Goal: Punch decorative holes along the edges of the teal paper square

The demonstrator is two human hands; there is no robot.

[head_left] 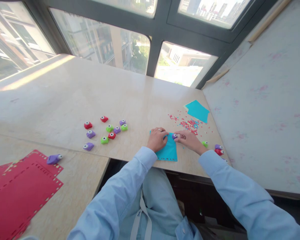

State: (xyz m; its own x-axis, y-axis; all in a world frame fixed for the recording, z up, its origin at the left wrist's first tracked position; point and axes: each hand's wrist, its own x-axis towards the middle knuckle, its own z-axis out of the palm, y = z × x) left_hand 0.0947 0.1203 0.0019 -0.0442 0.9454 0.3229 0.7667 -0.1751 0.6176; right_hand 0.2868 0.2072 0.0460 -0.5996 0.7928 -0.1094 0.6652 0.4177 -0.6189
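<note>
A blue sheet of paper (pixel 168 151) lies near the table's front edge, with a row of small punched holes along its near side. My left hand (pixel 158 139) rests on the upper left part of this sheet, its fingers stretched out flat. At the sheet's right edge, a purple craft punch (pixel 174 136) is gripped between the thumb and fingers of my right hand (pixel 188 140). Whether the punch is pressed down cannot be made out. Beyond my right hand, small red and blue paper cutouts (pixel 190 125) lie scattered.
Several red, green and purple craft punches (pixel 111 135) sit left of my hands. More punches (pixel 218 149) stand by the right wall. Blue sheets (pixel 198 111) lie at the back right. Red punched sheets (pixel 27 190) and a purple punch (pixel 54 159) occupy the left front.
</note>
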